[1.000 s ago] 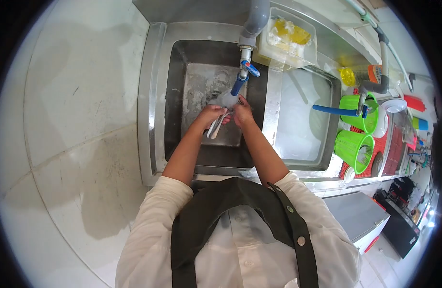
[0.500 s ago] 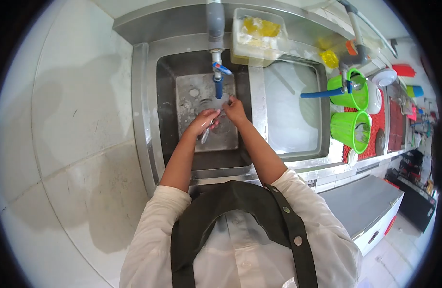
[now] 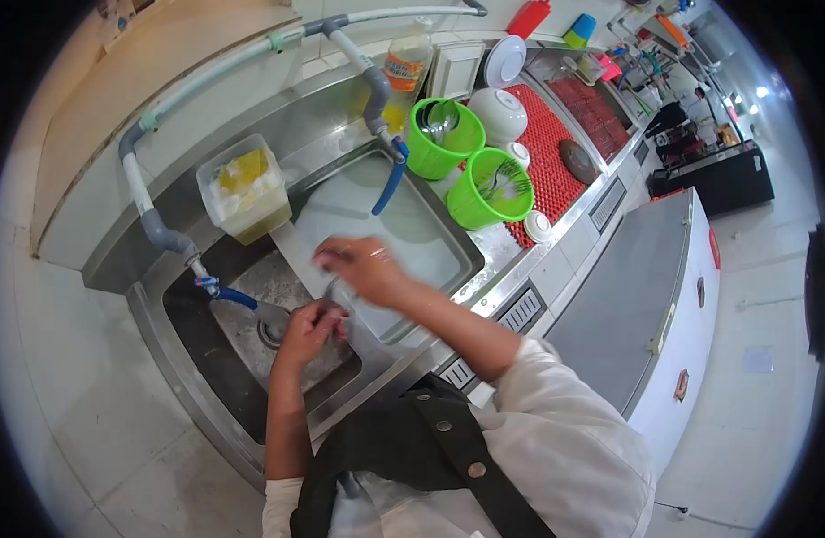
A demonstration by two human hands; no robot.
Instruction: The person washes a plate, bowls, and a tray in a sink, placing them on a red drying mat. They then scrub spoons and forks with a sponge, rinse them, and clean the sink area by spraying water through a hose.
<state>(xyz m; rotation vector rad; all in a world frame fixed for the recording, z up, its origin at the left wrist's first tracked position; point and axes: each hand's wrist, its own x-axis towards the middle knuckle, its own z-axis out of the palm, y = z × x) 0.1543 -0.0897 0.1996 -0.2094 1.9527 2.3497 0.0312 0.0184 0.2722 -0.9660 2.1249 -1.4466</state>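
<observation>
My right hand [image 3: 366, 269], smeared by motion, is over the divider and near edge of the right basin, its fingers bent together. A slim, shiny piece of cutlery [image 3: 330, 289] shows just below those fingers, reaching toward my left hand. My left hand [image 3: 312, 330] is at the right side of the left sink basin [image 3: 242, 359], fingers curled in; I cannot tell what is inside them. Water runs from the blue hose [image 3: 238, 296] on the left tap, close beside my left hand, toward the drain [image 3: 271, 334].
Whitish water fills the right basin [image 3: 412, 260], under a second blue hose [image 3: 390, 186]. A plastic tub [image 3: 251, 211] with a yellow sponge [image 3: 244, 170] stands behind the divider. Green baskets [image 3: 491, 199] of cutlery and white bowls [image 3: 498, 115] stand right, by a red mat [image 3: 556, 166].
The view has swung to the right. My right hand has moved away from the water stream toward the right basin; my left hand stays over the left sink near the stream.
</observation>
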